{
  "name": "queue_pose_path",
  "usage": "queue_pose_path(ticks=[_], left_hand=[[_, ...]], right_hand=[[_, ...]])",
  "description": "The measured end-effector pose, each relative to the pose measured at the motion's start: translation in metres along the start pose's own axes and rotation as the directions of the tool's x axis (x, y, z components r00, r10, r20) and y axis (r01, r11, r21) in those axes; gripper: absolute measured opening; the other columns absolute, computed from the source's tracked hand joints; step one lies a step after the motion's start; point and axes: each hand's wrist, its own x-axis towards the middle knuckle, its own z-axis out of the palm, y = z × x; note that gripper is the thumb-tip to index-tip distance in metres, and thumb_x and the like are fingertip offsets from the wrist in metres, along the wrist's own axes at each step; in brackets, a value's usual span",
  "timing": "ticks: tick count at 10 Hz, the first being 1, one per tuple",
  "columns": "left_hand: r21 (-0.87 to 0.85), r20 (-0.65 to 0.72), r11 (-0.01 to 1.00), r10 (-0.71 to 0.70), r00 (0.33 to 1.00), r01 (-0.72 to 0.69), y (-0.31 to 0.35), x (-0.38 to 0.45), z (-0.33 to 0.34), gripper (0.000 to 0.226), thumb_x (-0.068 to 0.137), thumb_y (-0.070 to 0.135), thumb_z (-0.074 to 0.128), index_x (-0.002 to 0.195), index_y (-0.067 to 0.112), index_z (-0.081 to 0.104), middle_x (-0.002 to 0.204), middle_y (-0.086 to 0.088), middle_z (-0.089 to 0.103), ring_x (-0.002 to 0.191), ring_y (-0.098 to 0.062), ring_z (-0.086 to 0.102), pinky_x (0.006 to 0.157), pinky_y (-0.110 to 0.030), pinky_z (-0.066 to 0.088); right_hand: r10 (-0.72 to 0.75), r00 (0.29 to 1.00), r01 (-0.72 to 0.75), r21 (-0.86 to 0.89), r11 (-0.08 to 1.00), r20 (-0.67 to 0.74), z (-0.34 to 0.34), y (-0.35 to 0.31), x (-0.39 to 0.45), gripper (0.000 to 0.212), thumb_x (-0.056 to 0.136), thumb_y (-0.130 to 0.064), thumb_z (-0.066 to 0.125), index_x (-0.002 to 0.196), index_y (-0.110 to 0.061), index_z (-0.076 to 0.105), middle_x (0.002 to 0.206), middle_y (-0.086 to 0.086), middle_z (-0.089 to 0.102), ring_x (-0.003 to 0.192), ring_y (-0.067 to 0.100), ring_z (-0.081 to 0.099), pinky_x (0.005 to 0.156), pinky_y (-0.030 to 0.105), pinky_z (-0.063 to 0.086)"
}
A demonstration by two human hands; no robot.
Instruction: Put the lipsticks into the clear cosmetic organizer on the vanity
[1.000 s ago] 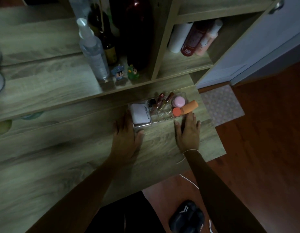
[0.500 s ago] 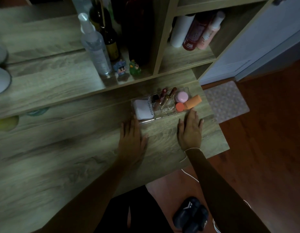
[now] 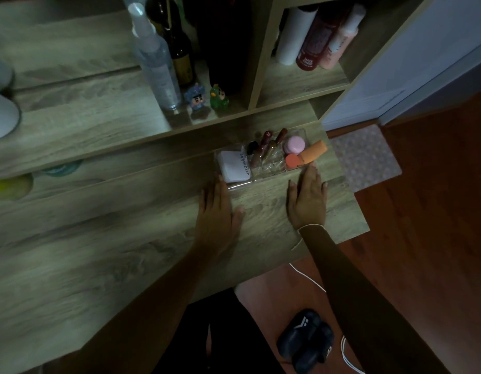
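Note:
The clear cosmetic organizer (image 3: pixel 240 185) lies on the wooden vanity top (image 3: pixel 126 252), near its right end. Several lipsticks (image 3: pixel 266 147) lean in its middle compartments. A white compact (image 3: pixel 234 166) fills its left section; a pink round case (image 3: pixel 295 144) and an orange tube (image 3: pixel 312 152) sit at its right. My left hand (image 3: pixel 219 214) rests flat on the wood, fingertips at the organizer's front left corner. My right hand (image 3: pixel 308 197) lies flat too, fingertips touching the front right edge. Both hands hold nothing.
A raised shelf behind holds a clear spray bottle (image 3: pixel 155 58), dark bottles (image 3: pixel 180 44) and two small figurines (image 3: pixel 207 97). A cubby to the right holds white, red and pink bottles (image 3: pixel 315 36). The vanity's right edge drops to a wooden floor with a mat (image 3: pixel 366 157) and black sandals (image 3: pixel 306 338).
The view has shifted slightly. Both hands have stayed flat on the wood in front of the organizer, which sits where it was.

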Motion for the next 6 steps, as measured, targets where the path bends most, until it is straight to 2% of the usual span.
queue_pose_path(ticks=[2,3,4,5,6], left_hand=[[-0.032,-0.007,0.999,-0.016,1.0,0.016,-0.001,0.004,-0.002,0.076,0.094,0.044,0.042,0.146,0.004,0.005,0.158,-0.019,0.011,0.145,-0.033,0.011,0.116,-0.041,-0.002],[-0.03,-0.019,0.999,0.04,0.999,-0.041,0.004,-0.007,-0.006,0.076,0.094,0.043,0.043,0.147,0.004,0.004,0.157,-0.019,0.012,0.145,-0.033,0.012,0.116,-0.041,0.0],[-0.059,-0.026,0.998,0.026,0.999,-0.027,-0.001,-0.005,-0.005,0.075,0.094,0.04,0.044,0.147,0.004,0.004,0.157,-0.019,0.012,0.144,-0.034,0.013,0.116,-0.039,0.002],[-0.114,-0.004,0.993,0.01,1.0,-0.011,-0.004,-0.009,-0.006,0.076,0.095,0.04,0.045,0.147,0.003,0.003,0.157,-0.021,0.01,0.144,-0.034,0.011,0.116,-0.04,0.005],[-0.085,0.04,0.996,0.031,0.999,-0.027,-0.014,-0.022,0.001,0.073,0.097,0.04,0.039,0.147,0.005,0.0,0.158,-0.018,0.002,0.146,-0.03,0.004,0.119,-0.042,0.004]], right_hand=[[-0.001,0.999,0.0,0.007,1.0,0.044,-0.001,-0.005,0.006,0.062,0.1,-0.037,0.032,0.15,-0.008,0.009,0.159,0.013,0.021,0.147,0.029,0.016,0.121,0.05,0.01],[0.025,1.0,-0.026,0.019,0.999,0.018,-0.014,0.0,-0.008,0.062,0.101,-0.038,0.03,0.15,-0.009,0.006,0.16,0.012,0.017,0.148,0.028,0.013,0.121,0.049,0.008],[-0.002,0.998,0.0,0.029,1.0,0.057,-0.011,0.0,-0.005,0.063,0.101,-0.039,0.029,0.151,-0.009,0.005,0.161,0.011,0.014,0.148,0.027,0.01,0.12,0.048,0.006],[0.023,0.995,-0.025,0.02,0.999,0.096,-0.012,-0.003,-0.007,0.064,0.101,-0.04,0.029,0.15,-0.006,0.007,0.16,0.016,0.015,0.148,0.029,0.011,0.121,0.048,0.007],[0.063,0.993,-0.06,-0.031,0.998,0.101,-0.003,-0.004,-0.021,0.065,0.101,-0.042,0.028,0.15,-0.005,0.008,0.16,0.015,0.013,0.149,0.028,0.009,0.122,0.046,0.009]])
